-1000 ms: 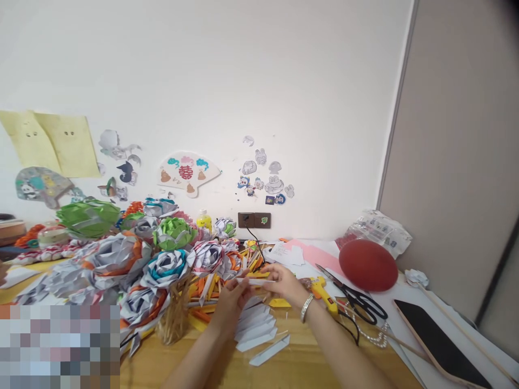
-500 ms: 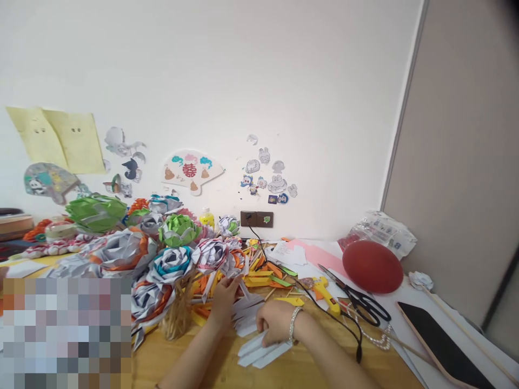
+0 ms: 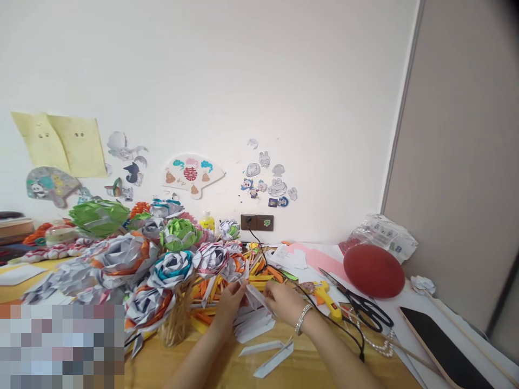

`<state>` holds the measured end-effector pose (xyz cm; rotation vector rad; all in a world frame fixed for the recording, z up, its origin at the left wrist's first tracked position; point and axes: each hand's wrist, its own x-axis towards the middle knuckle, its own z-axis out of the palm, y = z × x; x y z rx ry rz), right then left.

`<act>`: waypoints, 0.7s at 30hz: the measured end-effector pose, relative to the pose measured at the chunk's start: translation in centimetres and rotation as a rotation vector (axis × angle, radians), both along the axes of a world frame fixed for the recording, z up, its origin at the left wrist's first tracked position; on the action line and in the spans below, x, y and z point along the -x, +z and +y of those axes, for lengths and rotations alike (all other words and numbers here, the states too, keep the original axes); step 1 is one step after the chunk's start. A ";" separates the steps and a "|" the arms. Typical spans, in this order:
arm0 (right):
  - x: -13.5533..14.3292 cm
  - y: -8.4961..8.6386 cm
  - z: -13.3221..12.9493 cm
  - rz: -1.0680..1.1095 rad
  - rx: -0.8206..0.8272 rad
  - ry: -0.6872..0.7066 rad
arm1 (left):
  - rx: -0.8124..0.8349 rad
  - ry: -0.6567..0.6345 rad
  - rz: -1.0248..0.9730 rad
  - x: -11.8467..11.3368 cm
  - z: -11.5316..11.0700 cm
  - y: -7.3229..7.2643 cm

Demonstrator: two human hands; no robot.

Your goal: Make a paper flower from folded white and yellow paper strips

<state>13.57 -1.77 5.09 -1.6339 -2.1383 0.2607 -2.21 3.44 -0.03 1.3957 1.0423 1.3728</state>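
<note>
A plain white wall [image 3: 324, 108] is seen behind a wooden tabletop [image 3: 227, 367] on which much paper work is spread. One folded white strip [image 3: 255, 296] is held up between the two hands, above a layered pile of similar strips [image 3: 255, 326]. By the left hand [image 3: 232, 300] it is pinched narrowly, with fingertips and thumb. The fingers of the right hand [image 3: 279, 302] are curled at its other end; whether they are closed on it cannot be told.

The strip could be creased wrongly or bent, if it is pulled unevenly by such a light grip. The pile could be disturbed, since the hands are kept so low over it. The black cable [image 3: 362, 351] passes close to the right wrist, so it could be caught by the forearm, and the yellow glue gun [image 3: 326, 302] could be pushed by it.

Two loose strips [image 3: 273, 361] are counted in front of the pile; those inside it overlap and cannot be counted. One glue gun, one pair of scissors [image 3: 347, 296], one phone [image 3: 438, 346], one red oval object [image 3: 373, 271] and one bracelet [image 3: 303, 319] are found. Two green paper flowers [image 3: 180, 234] are counted; the others are too crowded for a sure number.
</note>
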 end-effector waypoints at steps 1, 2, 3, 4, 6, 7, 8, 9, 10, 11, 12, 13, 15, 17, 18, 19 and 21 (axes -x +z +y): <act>0.0 -0.1 0.2 0.050 -0.005 -0.017 | 0.016 -0.045 0.000 -0.2 -0.1 0.0; 0.0 -0.3 0.4 0.100 -0.008 -0.030 | 0.048 -0.098 -0.022 -0.5 -0.2 -0.1; 0.1 -0.5 0.5 0.145 -0.011 -0.038 | 0.083 -0.153 -0.054 -0.7 -0.4 -0.1; 0.2 -0.7 0.6 0.182 -0.015 -0.042 | 0.109 -0.196 -0.082 -1.0 -0.5 -0.2; 0.5 -0.9 0.6 0.219 -0.026 -0.041 | 0.140 -0.260 -0.124 -1.4 -0.8 -0.2; 0.6 -0.9 0.6 0.220 -0.032 -0.037 | 0.148 -0.280 -0.137 -1.6 -1.0 -0.1; 0.7 -0.9 0.5 0.212 -0.039 -0.038 | 0.153 -0.289 -0.142 -1.6 -1.1 0.0; 0.8 -0.8 0.5 0.197 -0.049 -0.044 | 0.152 -0.284 -0.141 -1.7 -1.2 0.2; 0.8 -0.7 0.4 0.180 -0.062 -0.054 | 0.147 -0.268 -0.136 -1.6 -1.4 0.4; 0.8 -0.6 0.3 0.162 -0.076 -0.066 | 0.139 -0.248 -0.129 -1.6 -1.4 0.6; 0.8 -0.5 0.3 0.147 -0.090 -0.079 | 0.132 -0.228 -0.121 -1.5 -1.5 0.8; 0.7 -0.4 0.3 0.135 -0.101 -0.088 | 0.126 -0.211 -0.116 -1.4 -1.6 1.0; 0.7 -0.3 0.3 0.121 -0.116 -0.094 | 0.116 -0.190 -0.109 -1.2 -1.7 1.4; 0.7 -0.4 0.3 0.113 -0.127 -0.082 | 0.106 -0.178 -0.084 -1.2 -1.8 1.5; 0.7 -0.4 0.3 0.111 -0.133 -0.073 | 0.094 -0.173 -0.065 -1.2 -1.9 1.6; 0.7 -0.5 0.4 0.111 -0.139 -0.065 | 0.071 -0.166 -0.039 -1.2 -2.0 1.7; 0.8 -0.8 0.4 0.133 -0.148 -0.041 | -0.011 -0.133 0.041 -1.2 -2.3 1.8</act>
